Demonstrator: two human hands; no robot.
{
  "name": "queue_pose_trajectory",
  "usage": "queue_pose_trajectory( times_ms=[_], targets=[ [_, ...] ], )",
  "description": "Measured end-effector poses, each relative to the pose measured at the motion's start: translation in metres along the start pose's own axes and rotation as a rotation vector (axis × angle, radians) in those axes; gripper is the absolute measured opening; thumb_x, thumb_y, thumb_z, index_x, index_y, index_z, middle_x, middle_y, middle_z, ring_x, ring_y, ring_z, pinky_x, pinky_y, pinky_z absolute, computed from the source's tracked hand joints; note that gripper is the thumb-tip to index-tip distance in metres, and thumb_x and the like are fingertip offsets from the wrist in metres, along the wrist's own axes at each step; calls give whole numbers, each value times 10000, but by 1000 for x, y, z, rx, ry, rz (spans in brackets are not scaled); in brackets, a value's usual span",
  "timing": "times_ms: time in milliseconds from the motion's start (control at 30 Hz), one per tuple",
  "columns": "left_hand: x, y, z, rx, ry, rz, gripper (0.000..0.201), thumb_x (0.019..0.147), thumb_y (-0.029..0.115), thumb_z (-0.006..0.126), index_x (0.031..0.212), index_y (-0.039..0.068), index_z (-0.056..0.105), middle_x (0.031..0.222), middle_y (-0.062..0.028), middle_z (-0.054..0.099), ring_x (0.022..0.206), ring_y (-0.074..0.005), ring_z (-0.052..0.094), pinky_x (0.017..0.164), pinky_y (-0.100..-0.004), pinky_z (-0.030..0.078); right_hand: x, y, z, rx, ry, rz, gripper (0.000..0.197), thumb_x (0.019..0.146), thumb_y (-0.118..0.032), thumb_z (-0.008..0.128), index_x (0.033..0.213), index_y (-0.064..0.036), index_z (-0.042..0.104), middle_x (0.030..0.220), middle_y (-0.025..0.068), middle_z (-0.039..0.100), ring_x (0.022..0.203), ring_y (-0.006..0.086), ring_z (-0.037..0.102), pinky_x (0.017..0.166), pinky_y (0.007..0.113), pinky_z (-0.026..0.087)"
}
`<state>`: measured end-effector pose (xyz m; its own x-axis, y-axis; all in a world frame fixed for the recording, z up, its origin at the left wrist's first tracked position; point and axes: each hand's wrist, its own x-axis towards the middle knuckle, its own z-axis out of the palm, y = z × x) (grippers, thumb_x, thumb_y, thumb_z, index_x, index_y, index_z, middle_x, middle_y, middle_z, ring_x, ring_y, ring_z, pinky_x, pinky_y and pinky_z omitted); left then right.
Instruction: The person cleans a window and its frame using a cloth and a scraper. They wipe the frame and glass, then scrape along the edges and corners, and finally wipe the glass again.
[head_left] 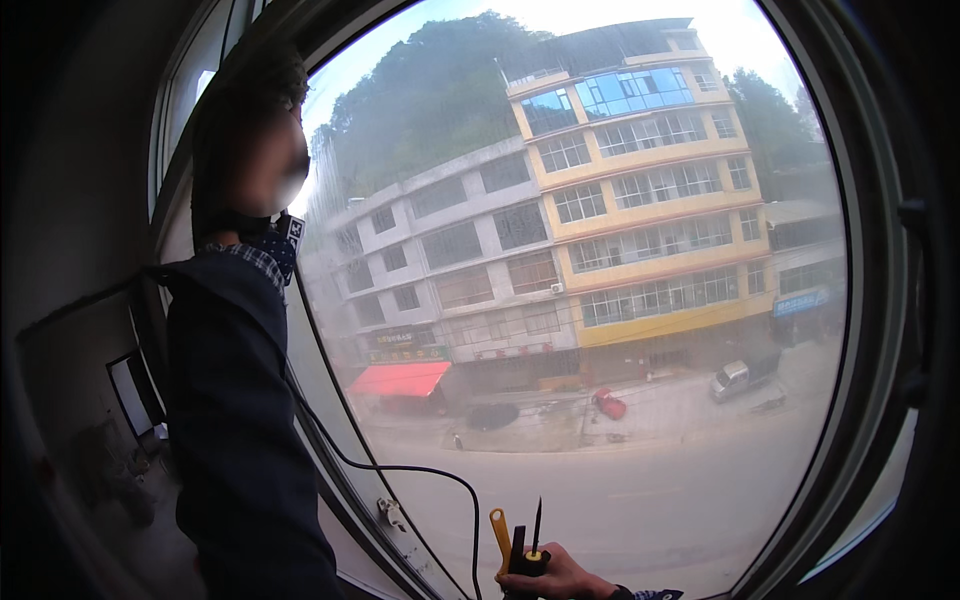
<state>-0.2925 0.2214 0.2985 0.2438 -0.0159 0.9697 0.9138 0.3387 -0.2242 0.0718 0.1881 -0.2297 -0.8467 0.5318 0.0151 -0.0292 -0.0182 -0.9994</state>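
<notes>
My left arm, in a dark jacket sleeve with a plaid inner cuff, reaches up along the left side of the window. My left hand (262, 165) is at the left upright of the window frame (330, 375). It is blurred and dark, so its fingers and anything in them cannot be made out. Low in the view, my right hand (562, 577) is closed around a bundle of tools. A screwdriver (538, 530) with a thin dark shaft and yellow collar points up. Beside it are a black flat-ended tool (518, 548) and an orange handle with a hole (499, 530).
A black cable (420, 468) runs from my left sleeve down towards my right hand. Large window glass (600, 500) fills the middle, with a street and buildings beyond. A white latch (392, 514) sits on the lower left frame. A dim room (90, 400) lies at left.
</notes>
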Motion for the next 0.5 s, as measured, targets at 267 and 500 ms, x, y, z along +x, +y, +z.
queue_pose_trajectory(
  times_ms=[267,500],
  targets=[
    [-8,46,7,-138,24,-163,690,955,462,572,1508,80,417,1511,-155,444,1319,-315,520,1076,-452,455,-5,9,-10,-35,138,-379,151,889,-94,734,794,6,673,623,72,665,498,117,613,446,269,468],
    [3,148,-19,-300,128,-375,785,962,585,521,1548,84,374,1561,-169,407,1394,-302,457,1111,-450,426,-41,23,-27,-18,154,-357,93,911,-100,766,889,-22,720,688,9,652,638,95,614,561,297,481]
  ],
)
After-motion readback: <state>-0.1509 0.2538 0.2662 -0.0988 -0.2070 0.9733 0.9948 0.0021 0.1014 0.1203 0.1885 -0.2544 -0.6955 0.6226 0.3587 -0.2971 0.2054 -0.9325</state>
